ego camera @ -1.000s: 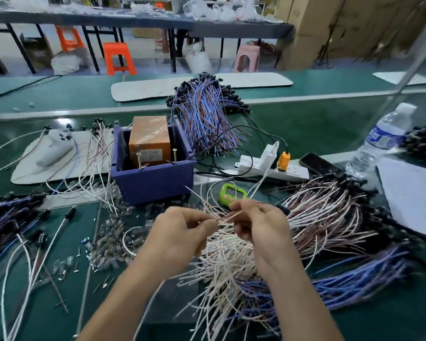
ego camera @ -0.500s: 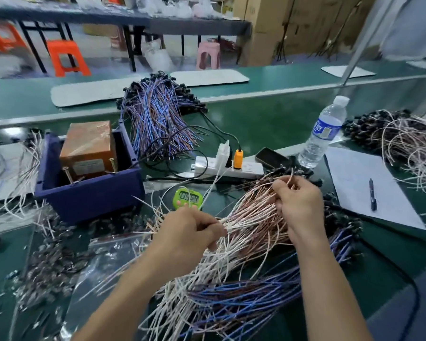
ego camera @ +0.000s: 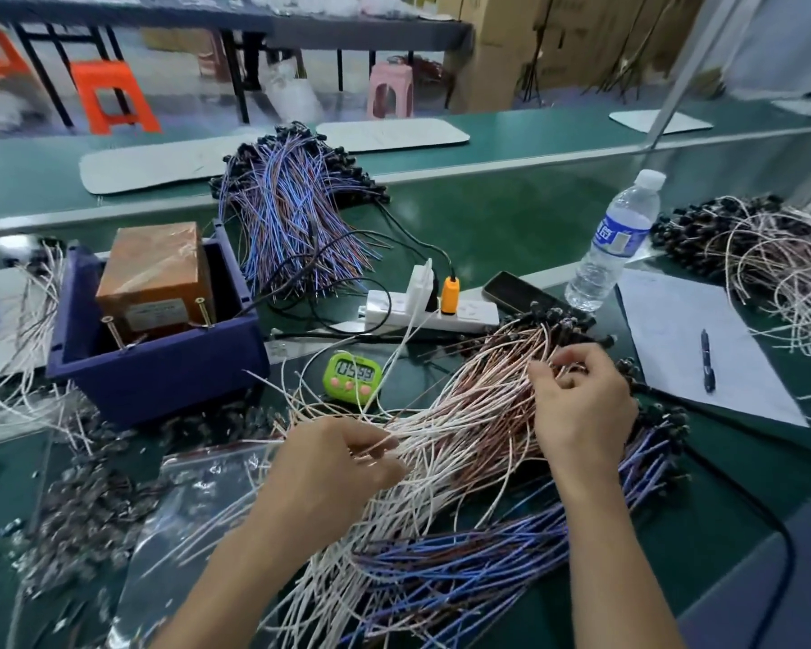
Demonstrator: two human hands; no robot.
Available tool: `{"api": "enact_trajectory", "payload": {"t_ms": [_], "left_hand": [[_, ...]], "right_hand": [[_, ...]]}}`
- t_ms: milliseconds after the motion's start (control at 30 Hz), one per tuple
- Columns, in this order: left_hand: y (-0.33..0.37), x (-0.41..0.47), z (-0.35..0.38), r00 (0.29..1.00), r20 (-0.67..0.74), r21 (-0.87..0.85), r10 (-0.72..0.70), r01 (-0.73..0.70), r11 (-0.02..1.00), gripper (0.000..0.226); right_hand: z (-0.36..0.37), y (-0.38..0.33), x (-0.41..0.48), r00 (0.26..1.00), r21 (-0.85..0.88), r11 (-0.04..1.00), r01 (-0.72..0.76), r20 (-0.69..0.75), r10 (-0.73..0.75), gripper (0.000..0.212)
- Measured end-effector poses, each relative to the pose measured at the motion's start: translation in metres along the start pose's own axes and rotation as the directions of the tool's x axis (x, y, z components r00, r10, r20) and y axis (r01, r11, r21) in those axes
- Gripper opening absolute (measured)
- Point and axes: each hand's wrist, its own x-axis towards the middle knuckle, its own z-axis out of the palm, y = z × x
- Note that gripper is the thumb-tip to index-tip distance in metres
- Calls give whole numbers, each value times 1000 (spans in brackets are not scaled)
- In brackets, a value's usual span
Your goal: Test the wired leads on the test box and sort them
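While your left hand (ego camera: 333,466) pinches the bare ends of a few leads (ego camera: 464,414), your right hand (ego camera: 581,405) curls round strands near their black plugs (ego camera: 563,316) at two o'clock, apparently to free one lead from the tangle. Test box (ego camera: 155,274) stands at ten o'clock, untouched; no lead reaches it yet.

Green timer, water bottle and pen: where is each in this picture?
green timer (ego camera: 356,371), head view, on its display.
water bottle (ego camera: 621,236), head view, on its blue label.
pen (ego camera: 707,363), head view, on its barrel.
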Motion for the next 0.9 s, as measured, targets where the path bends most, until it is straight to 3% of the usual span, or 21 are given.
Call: {"api": "enact_trajectory", "payload": {"t_ms": [100,200,300,400,500,567,633,800,900], "left_hand": [[-3,-3,-4,998,-45,-45,47,-49,998,56],[-3,0,-8,994,-81,-14,68,-69,998,37],[-5,3,-2,996,-79,-1,38,-38,999,21],[-4,-1,6,997,-43,96,64,-59,994,27],[-5,-9,3,995,-64,101,72,-65,993,45],[-8,-14,-8,985,-134,108,109,-95,990,48],[-13,-17,-24,976,-200,63,82,-71,995,43],[-31,-22,-61,947,-317,-152,-53,5,988,17],[-47,-30,-81,925,-371,-218,-80,-3,976,22]], "right_hand": [[-9,10,-18,996,-112,994,9,85,1,20],[-15,17,-34,977,-276,961,2,207,57,31],[-14,15,-46,929,-250,968,16,361,78,40],[-10,6,-52,899,-275,960,59,433,69,41],[-13,-2,-54,944,-375,922,96,328,35,49],[-14,-7,-57,961,-306,945,113,274,-26,51],[-10,-18,-64,936,-135,980,147,340,-93,50],[23,-65,-98,791,187,957,222,539,-289,46],[49,-95,-122,701,272,934,232,619,-354,42]]}}
